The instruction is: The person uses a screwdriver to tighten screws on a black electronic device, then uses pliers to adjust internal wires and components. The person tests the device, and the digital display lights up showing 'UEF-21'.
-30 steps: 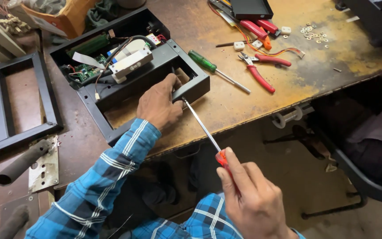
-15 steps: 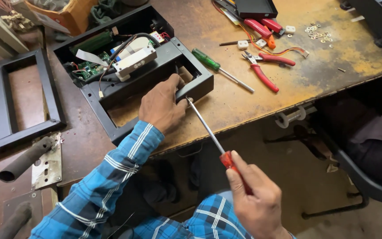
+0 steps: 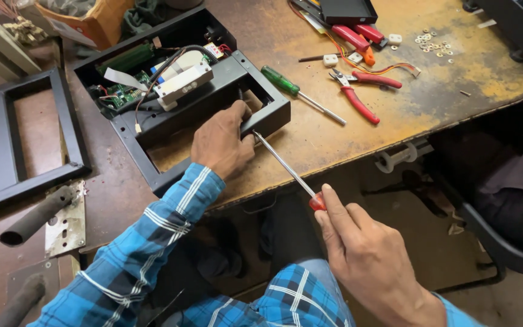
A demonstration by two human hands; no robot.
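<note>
Left hand (image 3: 222,144) gripped the black case (image 3: 177,91) at its near corner, pinning it on the bench (image 3: 455,85). Right hand (image 3: 364,257) was closed around the screwdriver (image 3: 286,171), tip at that corner. Best kept in line with the screw, case braced. Pliers (image 3: 358,91) lay right of the case.

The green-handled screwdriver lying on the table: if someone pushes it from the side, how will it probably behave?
The green-handled screwdriver would probably roll: handle and shaft look round, and it lies free on the flat wooden table. It seems stiff, since the metal shaft is straight. It is likely heavier at the thick handle, so it may swing around that end.
</note>
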